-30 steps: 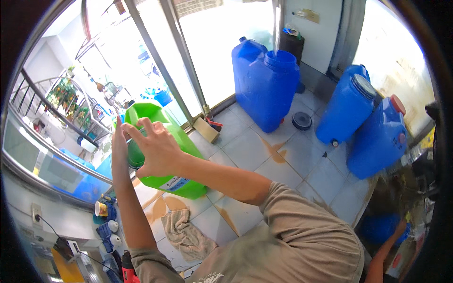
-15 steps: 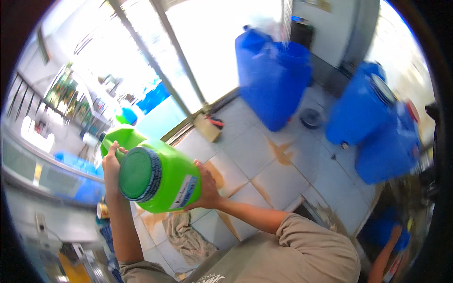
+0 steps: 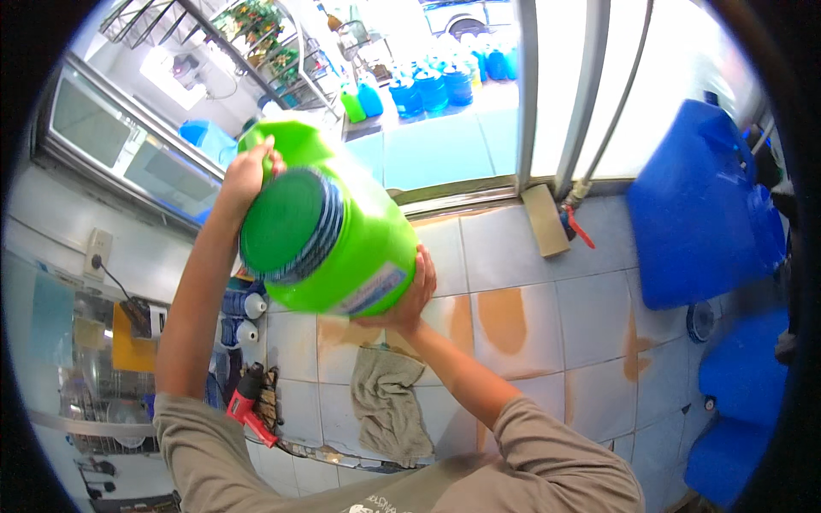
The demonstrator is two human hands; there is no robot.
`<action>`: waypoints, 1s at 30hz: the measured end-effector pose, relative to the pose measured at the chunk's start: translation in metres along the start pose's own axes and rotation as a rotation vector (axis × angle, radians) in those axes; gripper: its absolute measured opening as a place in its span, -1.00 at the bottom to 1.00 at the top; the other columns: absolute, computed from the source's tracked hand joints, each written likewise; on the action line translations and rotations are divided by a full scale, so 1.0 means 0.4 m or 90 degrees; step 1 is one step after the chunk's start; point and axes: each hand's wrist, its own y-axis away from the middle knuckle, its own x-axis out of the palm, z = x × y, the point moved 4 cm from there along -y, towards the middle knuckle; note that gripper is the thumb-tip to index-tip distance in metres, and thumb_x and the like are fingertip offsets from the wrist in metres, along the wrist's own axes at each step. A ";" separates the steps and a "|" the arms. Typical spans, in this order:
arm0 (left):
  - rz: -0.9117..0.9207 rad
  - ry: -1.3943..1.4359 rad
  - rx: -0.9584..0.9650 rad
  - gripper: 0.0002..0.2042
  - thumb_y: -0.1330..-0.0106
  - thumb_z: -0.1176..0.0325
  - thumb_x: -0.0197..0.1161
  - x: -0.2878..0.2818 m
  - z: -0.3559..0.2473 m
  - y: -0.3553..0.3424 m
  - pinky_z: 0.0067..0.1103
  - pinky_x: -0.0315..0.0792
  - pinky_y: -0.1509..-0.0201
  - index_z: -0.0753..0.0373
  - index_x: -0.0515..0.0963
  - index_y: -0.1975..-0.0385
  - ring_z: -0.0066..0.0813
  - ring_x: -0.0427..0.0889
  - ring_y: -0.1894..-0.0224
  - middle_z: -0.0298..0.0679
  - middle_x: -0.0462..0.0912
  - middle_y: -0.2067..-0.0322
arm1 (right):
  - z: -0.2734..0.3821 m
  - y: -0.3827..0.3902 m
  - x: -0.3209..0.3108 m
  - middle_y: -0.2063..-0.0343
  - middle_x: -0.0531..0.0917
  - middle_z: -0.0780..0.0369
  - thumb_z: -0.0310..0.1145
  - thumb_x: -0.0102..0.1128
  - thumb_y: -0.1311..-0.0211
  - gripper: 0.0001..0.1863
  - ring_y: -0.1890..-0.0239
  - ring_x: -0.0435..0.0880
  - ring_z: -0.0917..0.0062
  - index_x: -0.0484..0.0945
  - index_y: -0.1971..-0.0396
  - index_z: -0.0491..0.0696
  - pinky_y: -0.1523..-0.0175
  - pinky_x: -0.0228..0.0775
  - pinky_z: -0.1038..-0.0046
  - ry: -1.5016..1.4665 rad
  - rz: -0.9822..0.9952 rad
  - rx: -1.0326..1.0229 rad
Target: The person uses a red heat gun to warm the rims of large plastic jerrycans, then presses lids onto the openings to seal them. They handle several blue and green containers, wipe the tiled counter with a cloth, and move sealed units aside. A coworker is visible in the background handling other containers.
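A bright green plastic jug [image 3: 368,235] with a wide dark green screw cap [image 3: 286,224] is held up in the air, tilted so that the cap faces me. A black-and-white printed band rings the cap, and a white and blue label sits on the jug's side. The fingers of my left hand [image 3: 250,175] wrap round the jug's handle beside the cap. My right hand [image 3: 410,295] presses against the jug's lower right side, supporting it; part of its fingers is hidden behind the jug.
Below lies a tiled floor with a crumpled rag [image 3: 389,406] and a red heat gun [image 3: 250,406]. A pipe with a red-handled valve [image 3: 577,224] stands by the doorway. Large blue containers [image 3: 697,205] fill the right. Several blue bottles [image 3: 432,90] stand outside.
My view has swung left, so the blue containers have shifted right and the doorway shows more. Both hands still hold the green jug, which has moved along with the turn.
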 end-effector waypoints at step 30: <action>-0.425 -0.513 0.022 -0.14 -0.35 -0.32 0.01 0.193 1.058 1.438 0.07 0.07 -0.45 0.26 0.22 -0.45 0.29 0.28 -0.39 0.29 0.36 -0.35 | -0.178 -0.249 1.047 -0.19 0.52 0.05 0.11 0.39 -0.31 -0.06 -0.25 0.50 0.30 0.11 -0.38 -0.20 -0.35 0.31 0.28 -0.359 0.576 0.250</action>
